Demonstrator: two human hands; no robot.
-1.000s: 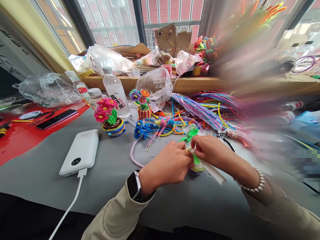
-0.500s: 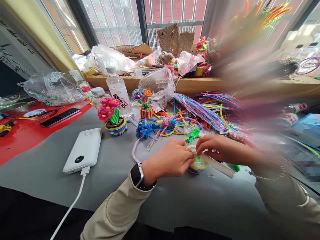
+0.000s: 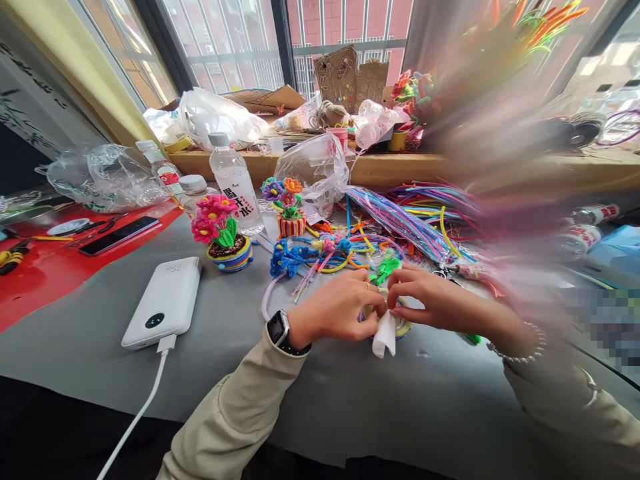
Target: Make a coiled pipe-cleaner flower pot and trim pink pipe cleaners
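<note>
My left hand (image 3: 336, 310) and my right hand (image 3: 434, 301) meet fingertip to fingertip over a small round striped pot (image 3: 403, 327) on the grey table cover (image 3: 240, 373). Both hands have their fingers pinched around a white paper strip (image 3: 384, 335) that hangs down between them. The pot is mostly hidden behind the fingers. A green pipe-cleaner piece (image 3: 386, 268) lies just beyond my hands.
A white power bank (image 3: 164, 301) with its cable lies at the left. Two finished pipe-cleaner flower pots (image 3: 224, 233) (image 3: 289, 204), water bottles (image 3: 235, 181), loose pipe cleaners (image 3: 410, 217) and plastic bags (image 3: 313, 167) crowd the far side. A phone (image 3: 117, 235) rests on the red mat.
The long white strip that stuck out to the right is now folded down between my fingertips. Both hands have drawn closer together over the pot.
</note>
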